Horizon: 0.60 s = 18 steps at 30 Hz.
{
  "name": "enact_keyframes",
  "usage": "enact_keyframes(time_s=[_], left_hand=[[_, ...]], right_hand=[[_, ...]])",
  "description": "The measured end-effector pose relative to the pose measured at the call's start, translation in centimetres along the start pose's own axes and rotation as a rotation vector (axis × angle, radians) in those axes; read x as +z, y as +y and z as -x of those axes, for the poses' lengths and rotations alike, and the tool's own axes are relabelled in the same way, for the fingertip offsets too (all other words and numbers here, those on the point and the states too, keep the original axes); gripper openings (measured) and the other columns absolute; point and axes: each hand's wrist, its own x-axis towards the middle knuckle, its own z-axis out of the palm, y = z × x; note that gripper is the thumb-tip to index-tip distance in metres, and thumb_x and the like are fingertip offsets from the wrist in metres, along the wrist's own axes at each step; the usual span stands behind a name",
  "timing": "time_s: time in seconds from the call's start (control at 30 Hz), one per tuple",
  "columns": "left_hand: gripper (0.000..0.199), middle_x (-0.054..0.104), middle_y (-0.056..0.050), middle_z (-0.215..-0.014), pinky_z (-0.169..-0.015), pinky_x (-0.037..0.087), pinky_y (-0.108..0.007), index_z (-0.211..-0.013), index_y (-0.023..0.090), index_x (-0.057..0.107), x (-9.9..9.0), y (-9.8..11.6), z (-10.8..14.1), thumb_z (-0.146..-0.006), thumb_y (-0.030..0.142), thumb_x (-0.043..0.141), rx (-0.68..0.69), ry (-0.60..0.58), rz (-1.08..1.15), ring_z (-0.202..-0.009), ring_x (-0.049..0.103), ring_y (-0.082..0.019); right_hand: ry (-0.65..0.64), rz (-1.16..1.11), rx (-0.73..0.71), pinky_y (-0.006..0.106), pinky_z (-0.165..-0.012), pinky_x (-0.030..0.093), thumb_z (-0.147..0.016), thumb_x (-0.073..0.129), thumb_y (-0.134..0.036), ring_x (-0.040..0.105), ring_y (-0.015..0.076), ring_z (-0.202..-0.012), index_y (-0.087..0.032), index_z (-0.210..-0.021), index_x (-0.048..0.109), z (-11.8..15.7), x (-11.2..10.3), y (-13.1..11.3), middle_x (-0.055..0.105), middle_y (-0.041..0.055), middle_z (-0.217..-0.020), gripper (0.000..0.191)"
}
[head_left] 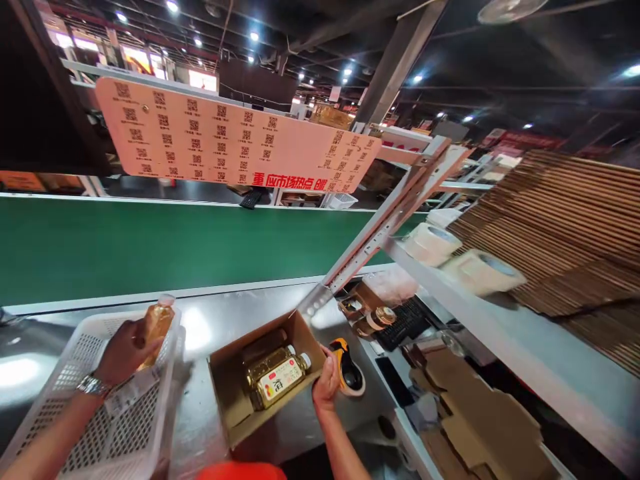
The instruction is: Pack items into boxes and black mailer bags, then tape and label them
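Over the far end of a white plastic basket [117,427], my left hand [125,353] is closed around an amber bottle with a clear cap [159,327]. To the right, an open cardboard box [267,421] sits tilted on the metal table, with bottles of golden liquid [280,380] lying inside, one with a white label. My right hand [327,380] grips the right wall of this box, the thumb at its upper edge. A black and orange scanner-like tool [349,370] lies just right of that hand.
A green conveyor belt [175,243] runs behind the metal table [197,407]. At right are a metal post [385,230], a shelf with tape rolls [433,243], stacked cardboard [560,233], a keyboard [407,323] and flattened boxes [490,413]. A pink code board [295,150] hangs above.
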Motion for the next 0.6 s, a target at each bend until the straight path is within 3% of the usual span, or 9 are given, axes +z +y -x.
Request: enact_keyframes(time_s=[0.07,0.13,0.2,0.3,0.37,0.47,0.53,0.6], left_hand=[[0.046,0.077,-0.006,-0.108,-0.087,0.059,-0.037,-0.118,0.025,0.072,-1.5,5.9,1.5,-0.085,0.057,0.074,0.187,0.031,0.078,-0.100,0.072,-0.029],[0.057,0.077,-0.006,-0.119,-0.093,0.060,-0.036,-0.139,0.028,0.068,-1.5,12.2,3.2,-0.090,0.056,0.077,0.360,-0.055,0.124,-0.107,0.073,-0.028],[0.069,0.075,-0.007,-0.128,-0.097,0.061,-0.036,-0.156,0.031,0.059,0.2,18.0,4.9,-0.094,0.057,0.076,0.453,-0.200,0.085,-0.111,0.074,-0.028],[0.081,0.073,-0.012,-0.137,-0.095,0.061,-0.040,-0.167,0.027,0.049,5.8,24.5,6.2,-0.094,0.049,0.076,0.437,-0.399,-0.130,-0.112,0.077,-0.033],[0.087,0.069,-0.019,-0.147,-0.100,0.062,-0.045,-0.170,0.021,0.045,10.2,27.1,6.0,-0.092,0.042,0.078,0.392,-0.487,-0.284,-0.122,0.077,-0.039],[0.085,0.067,-0.027,-0.152,-0.105,0.062,-0.052,-0.167,0.014,0.049,15.9,28.9,4.8,-0.091,0.035,0.081,0.328,-0.571,-0.427,-0.129,0.076,-0.044],[0.084,0.068,-0.030,-0.151,-0.107,0.063,-0.054,-0.164,0.012,0.053,18.2,29.4,4.1,-0.089,0.033,0.084,0.298,-0.601,-0.445,-0.128,0.076,-0.046],[0.082,0.069,-0.031,-0.151,-0.109,0.063,-0.055,-0.163,0.010,0.055,19.3,29.9,4.0,-0.091,0.036,0.085,0.271,-0.606,-0.419,-0.129,0.076,-0.046]], right_hand=[[-0.037,-0.036,0.006,0.054,-0.111,0.057,-0.101,0.036,-0.083,0.074,0.0363,-0.122,-0.018,-0.115,0.078,0.1,0.1,-0.2,0.083,0.0229,-0.122,0.080],[-0.074,-0.070,0.018,0.054,-0.114,0.057,-0.102,0.035,-0.084,0.073,0.0373,-0.127,-0.016,-0.119,0.078,0.3,0.1,-0.2,0.083,0.0237,-0.126,0.082],[-0.116,-0.100,0.031,0.054,-0.113,0.058,-0.102,0.034,-0.085,0.075,0.0373,-0.127,-0.015,-0.124,0.078,0.4,-0.2,-0.1,0.083,0.0244,-0.129,0.085],[-0.232,-0.149,0.070,0.053,-0.115,0.060,-0.103,0.039,-0.083,0.076,0.0367,-0.132,-0.014,-0.132,0.077,0.4,-1.1,0.5,0.082,0.0243,-0.137,0.084],[-0.316,-0.184,0.080,0.051,-0.121,0.057,-0.105,0.041,-0.079,0.071,0.0353,-0.142,-0.015,-0.137,0.076,0.5,-2.3,1.1,0.079,0.0227,-0.146,0.079],[-0.341,-0.201,0.049,0.053,-0.125,0.056,-0.108,0.040,-0.073,0.067,0.0351,-0.150,-0.018,-0.145,0.073,0.9,-5.2,2.6,0.073,0.0208,-0.157,0.073],[-0.327,-0.173,-0.003,0.060,-0.124,0.056,-0.108,0.044,-0.071,0.066,0.0397,-0.150,-0.019,-0.143,0.074,1.4,-7.6,3.8,0.072,0.0228,-0.157,0.070],[-0.398,-0.133,-0.061,0.069,-0.123,0.055,-0.105,0.053,-0.068,0.067,0.0456,-0.147,-0.021,-0.136,0.079,1.9,-10.1,4.8,0.075,0.0237,-0.150,0.062]])
